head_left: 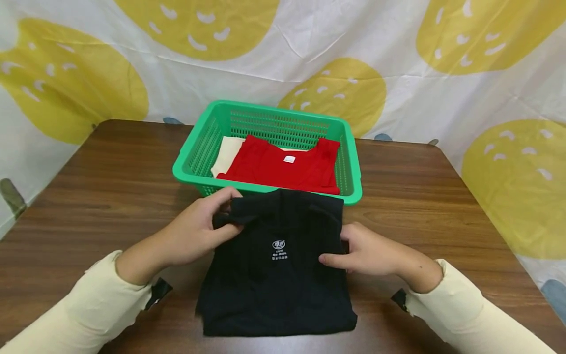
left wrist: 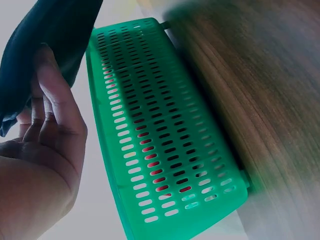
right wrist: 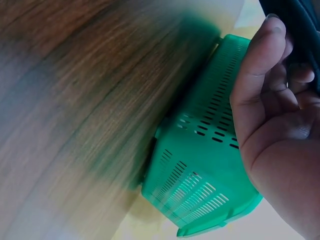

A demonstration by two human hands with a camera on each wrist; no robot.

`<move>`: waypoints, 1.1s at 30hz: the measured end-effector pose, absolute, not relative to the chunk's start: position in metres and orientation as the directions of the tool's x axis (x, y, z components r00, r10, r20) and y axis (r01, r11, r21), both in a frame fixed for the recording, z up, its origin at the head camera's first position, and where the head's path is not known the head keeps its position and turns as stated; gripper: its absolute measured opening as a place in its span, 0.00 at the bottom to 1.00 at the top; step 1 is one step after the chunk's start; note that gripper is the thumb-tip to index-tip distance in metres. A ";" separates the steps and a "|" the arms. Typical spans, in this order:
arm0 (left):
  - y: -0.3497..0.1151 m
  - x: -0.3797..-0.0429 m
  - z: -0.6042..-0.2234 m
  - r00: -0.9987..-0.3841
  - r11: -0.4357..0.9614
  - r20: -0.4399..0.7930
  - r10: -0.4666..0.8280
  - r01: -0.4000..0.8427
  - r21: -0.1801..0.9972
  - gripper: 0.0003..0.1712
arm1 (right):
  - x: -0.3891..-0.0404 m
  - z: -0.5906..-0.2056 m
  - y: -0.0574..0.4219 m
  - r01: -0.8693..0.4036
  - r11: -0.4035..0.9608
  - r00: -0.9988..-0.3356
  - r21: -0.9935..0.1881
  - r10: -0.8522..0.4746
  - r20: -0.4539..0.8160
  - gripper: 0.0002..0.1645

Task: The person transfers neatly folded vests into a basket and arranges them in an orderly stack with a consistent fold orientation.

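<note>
A folded black shirt [head_left: 278, 285] with a white printed neck label hangs in front of the basket, its upper edge overlapping the basket's near rim in the head view. My left hand [head_left: 199, 228] grips its upper left edge, thumb on the near face and fingers behind. My right hand [head_left: 371, 250] pinches the right edge the same way, a little lower. In the left wrist view the dark cloth [left wrist: 50, 35] shows between the curled fingers. The green basket [head_left: 353, 167] holds a folded red shirt [head_left: 283, 169] on top of a cream garment [head_left: 227, 152].
The basket stands on a brown wooden table [head_left: 110, 196], towards its back edge. Behind the table hangs a white curtain [head_left: 247, 73] with large yellow shapes. Slotted walls of the basket stand close to both hands in the wrist views.
</note>
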State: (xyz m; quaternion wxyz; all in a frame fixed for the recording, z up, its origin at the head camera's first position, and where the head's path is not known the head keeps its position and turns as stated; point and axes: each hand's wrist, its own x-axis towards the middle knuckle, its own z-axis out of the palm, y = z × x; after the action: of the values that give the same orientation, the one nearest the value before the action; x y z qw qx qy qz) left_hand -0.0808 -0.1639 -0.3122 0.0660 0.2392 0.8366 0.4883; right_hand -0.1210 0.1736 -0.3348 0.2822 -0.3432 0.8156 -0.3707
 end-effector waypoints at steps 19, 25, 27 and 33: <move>-0.168 -0.076 -0.297 -0.889 0.342 0.140 0.436 0.308 0.888 0.11 | -0.123 -0.316 0.183 -0.265 0.432 -0.608 -0.862 -0.768 -0.198 0.14; -0.171 -0.081 -0.281 -0.892 0.275 0.204 0.403 0.331 0.903 0.14 | -0.129 -0.302 0.181 -0.347 0.472 -0.646 -0.810 -0.747 -0.159 0.10; -0.170 -0.083 -0.276 -0.905 0.276 0.205 0.372 0.319 0.907 0.13 | -0.131 -0.299 0.179 -0.362 0.490 -0.666 -0.793 -0.731 -0.148 0.08; -0.172 -0.094 -0.267 -0.927 0.346 0.215 0.309 0.320 0.882 0.15 | -0.138 -0.297 0.172 -0.350 0.478 -0.701 -0.806 -0.704 -0.112 0.08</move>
State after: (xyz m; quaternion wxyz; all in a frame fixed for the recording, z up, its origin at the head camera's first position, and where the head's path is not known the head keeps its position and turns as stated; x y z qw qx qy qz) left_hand -0.0937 -0.1717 -0.2674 -0.0053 0.1916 0.8203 0.5388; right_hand -0.1377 0.1716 -0.2971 0.2205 -0.3172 0.8308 -0.4006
